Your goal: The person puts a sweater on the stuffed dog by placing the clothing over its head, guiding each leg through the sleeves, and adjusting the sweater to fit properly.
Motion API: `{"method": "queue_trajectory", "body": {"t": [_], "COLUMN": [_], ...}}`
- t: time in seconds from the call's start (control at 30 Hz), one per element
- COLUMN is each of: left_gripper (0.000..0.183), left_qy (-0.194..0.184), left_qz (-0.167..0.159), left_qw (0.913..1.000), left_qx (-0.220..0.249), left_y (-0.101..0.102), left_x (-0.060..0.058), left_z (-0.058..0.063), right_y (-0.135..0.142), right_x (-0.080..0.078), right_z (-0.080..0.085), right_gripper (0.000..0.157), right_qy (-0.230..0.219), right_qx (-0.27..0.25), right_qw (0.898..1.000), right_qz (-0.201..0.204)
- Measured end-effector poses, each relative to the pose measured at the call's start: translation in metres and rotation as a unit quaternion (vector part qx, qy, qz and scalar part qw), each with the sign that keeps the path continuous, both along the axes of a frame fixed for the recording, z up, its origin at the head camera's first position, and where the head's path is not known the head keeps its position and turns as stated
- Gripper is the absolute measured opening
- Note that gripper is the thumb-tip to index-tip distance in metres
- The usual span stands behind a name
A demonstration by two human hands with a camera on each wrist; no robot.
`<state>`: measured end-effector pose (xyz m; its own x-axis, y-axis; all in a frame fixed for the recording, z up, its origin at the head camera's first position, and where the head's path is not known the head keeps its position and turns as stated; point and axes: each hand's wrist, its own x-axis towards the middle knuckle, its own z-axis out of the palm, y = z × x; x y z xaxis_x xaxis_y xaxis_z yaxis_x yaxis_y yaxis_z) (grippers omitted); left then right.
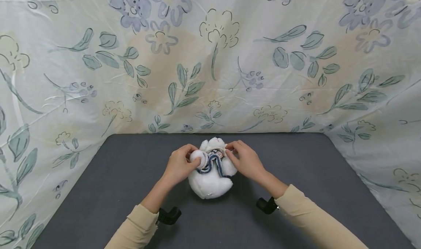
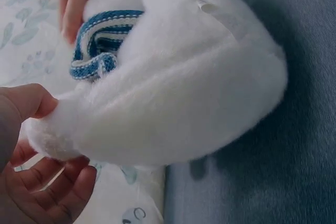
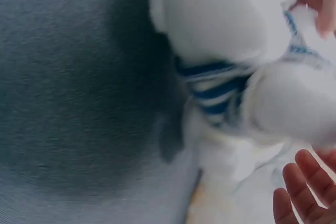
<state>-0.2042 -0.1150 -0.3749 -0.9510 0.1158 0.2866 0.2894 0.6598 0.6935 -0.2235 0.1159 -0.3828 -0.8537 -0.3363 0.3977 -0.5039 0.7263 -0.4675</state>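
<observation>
A white plush toy [image 1: 210, 185] with a blue-and-white striped knit garment [image 1: 215, 161] is on the dark grey table, between both hands. My left hand [image 1: 179, 165] pinches one rounded white limb; in the left wrist view the thumb [image 2: 39, 100] lies above that limb [image 2: 58, 132] and the fingers curl beneath. On the toy's other side, my right hand [image 1: 245, 161] touches near the garment's edge. Its fingers [image 3: 304, 187] look spread and loosely extended below a white limb [image 3: 294, 103] in the right wrist view, where its thumb is out of frame.
A dark grey table [image 1: 131, 168] lies under the toy. Floral fabric [image 1: 230, 59] hangs behind it and at both sides. Black wrist devices [image 1: 169, 216] sit below the sleeves. A small white tag [image 2: 218, 17] sticks out of the plush.
</observation>
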Motion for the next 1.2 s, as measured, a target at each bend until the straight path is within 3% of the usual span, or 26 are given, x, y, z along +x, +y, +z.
{"method": "queue_trajectory", "body": {"t": [0.17,0.33,0.53,0.67,0.77,0.87,1.07,1.2], "left_gripper": [0.03,0.036,0.028,0.025,0.024,0.023,0.018,0.017], "left_qy": [-0.004,-0.014,0.003,-0.004,-0.014,-0.011,0.003,0.019], "left_qz": [-0.006,-0.019,-0.019,-0.041,-0.059,-0.068,-0.068,-0.064], "left_qw": [0.999,0.9977,0.9991,0.999,0.9982,0.9976,0.9969,0.9962], "left_qx": [-0.044,-0.063,-0.037,-0.013,-0.003,0.006,0.038,0.056], "left_y": [-0.005,-0.007,-0.008,-0.01,-0.01,-0.008,-0.005,-0.004], "left_x": [0.001,0.001,0.002,0.004,0.005,0.007,0.009,0.008], "left_z": [-0.003,-0.007,-0.009,-0.008,-0.008,-0.007,-0.004,-0.004], "right_y": [0.011,0.007,-0.008,-0.015,-0.018,-0.019,-0.015,-0.01], "right_x": [-0.007,-0.007,-0.004,-0.006,-0.007,-0.007,-0.006,-0.01], "right_z": [-0.017,-0.037,-0.049,-0.055,-0.059,-0.062,-0.064,-0.062], "right_gripper": [0.023,0.021,0.022,0.022,0.022,0.024,0.038,0.046], "right_qy": [-0.087,-0.164,-0.237,-0.266,-0.298,-0.337,-0.419,-0.435], "right_qx": [-0.057,-0.011,0.012,-0.008,-0.051,-0.111,-0.241,-0.307], "right_qw": [0.994,0.986,0.971,0.963,0.951,0.932,0.867,0.837], "right_qz": [-0.031,-0.017,0.019,0.043,0.061,0.078,0.121,0.126]}}
